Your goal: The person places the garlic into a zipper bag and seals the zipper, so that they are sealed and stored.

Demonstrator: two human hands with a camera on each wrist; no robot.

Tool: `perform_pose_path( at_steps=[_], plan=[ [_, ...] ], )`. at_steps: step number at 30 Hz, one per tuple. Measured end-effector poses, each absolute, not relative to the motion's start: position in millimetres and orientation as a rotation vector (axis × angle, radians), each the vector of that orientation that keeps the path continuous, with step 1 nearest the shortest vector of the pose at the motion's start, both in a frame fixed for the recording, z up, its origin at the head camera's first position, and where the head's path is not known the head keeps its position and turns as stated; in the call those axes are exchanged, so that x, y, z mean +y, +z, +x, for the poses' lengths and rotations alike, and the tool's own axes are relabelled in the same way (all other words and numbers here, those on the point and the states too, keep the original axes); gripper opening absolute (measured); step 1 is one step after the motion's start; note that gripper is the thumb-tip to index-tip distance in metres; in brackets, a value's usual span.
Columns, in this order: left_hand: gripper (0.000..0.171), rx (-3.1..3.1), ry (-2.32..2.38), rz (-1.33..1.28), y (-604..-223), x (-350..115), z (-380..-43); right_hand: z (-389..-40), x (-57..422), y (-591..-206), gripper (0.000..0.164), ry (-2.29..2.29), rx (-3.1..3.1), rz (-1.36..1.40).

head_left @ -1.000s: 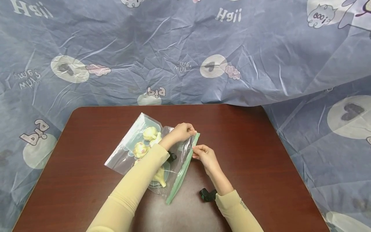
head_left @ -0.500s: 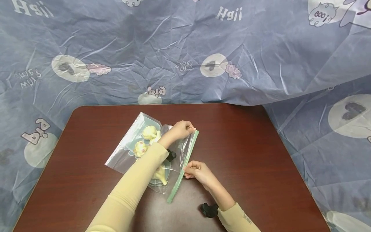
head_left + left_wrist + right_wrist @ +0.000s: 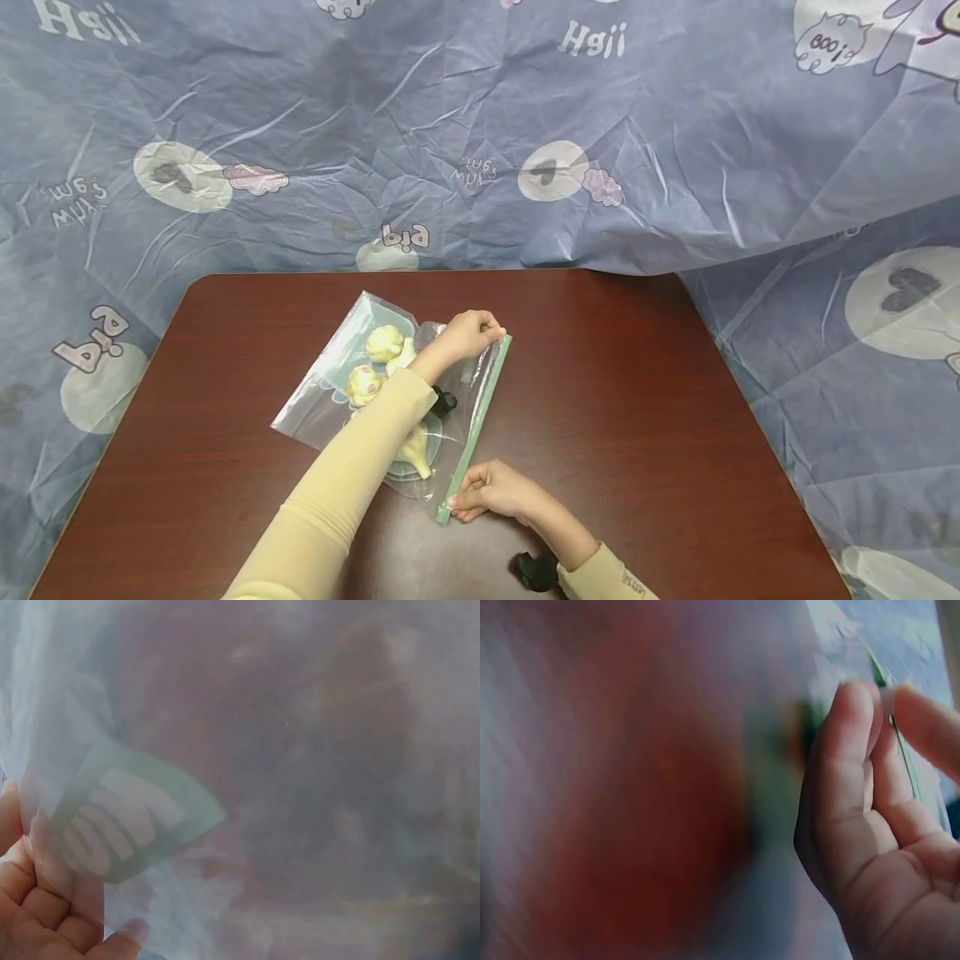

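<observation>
A clear zip bag (image 3: 311, 417) with a green zip strip (image 3: 486, 400) lies slanted on the table. Several garlic bulbs (image 3: 385, 342) show inside it, some partly covered by the left forearm. My left hand (image 3: 468, 333) pinches the bag at the far end of the strip. In the left wrist view, that hand (image 3: 52, 907) holds the film beside a green and white printed patch (image 3: 135, 817). At the strip's near end, my right hand (image 3: 495, 492) grips with thumb and fingers. In the right wrist view, a small pale slider (image 3: 887, 701) sits between its fingertips.
The brown table (image 3: 615, 375) extends round the bag on all sides. A printed blue-grey cloth (image 3: 330, 150) hangs behind it and down the right. Black wrist devices (image 3: 536, 572) sit by the cuffs.
My right hand has slid along the green strip from near its far end to its near end, toward me. The strip now lies straighter and flatter. My left hand has barely moved.
</observation>
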State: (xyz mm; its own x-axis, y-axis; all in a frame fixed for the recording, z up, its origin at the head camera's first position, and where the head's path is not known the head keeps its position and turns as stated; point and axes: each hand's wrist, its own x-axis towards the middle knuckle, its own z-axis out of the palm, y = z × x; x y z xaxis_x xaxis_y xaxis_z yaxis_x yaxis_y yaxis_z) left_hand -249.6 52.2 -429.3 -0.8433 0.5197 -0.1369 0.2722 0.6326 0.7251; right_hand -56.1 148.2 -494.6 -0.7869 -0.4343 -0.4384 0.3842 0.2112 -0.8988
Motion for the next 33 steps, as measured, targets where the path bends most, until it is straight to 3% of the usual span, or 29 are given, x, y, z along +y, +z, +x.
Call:
perform_pose_path(
  at_steps=[15,25,33],
  plan=[
    [0.022,2.529,1.040,0.622,-435.4,52.4,-250.9,-56.8,155.2,-493.1,0.019,-1.554,1.898,-0.070],
    [0.021,2.508,1.117,0.562,-434.6,49.1,-249.7,-80.6,164.1,-491.1,0.033,-1.882,2.141,0.255],
    [0.024,2.513,1.193,0.582,-429.4,48.4,-246.4,-82.2,160.0,-492.0,0.025,-1.876,2.214,0.309]
  ],
)
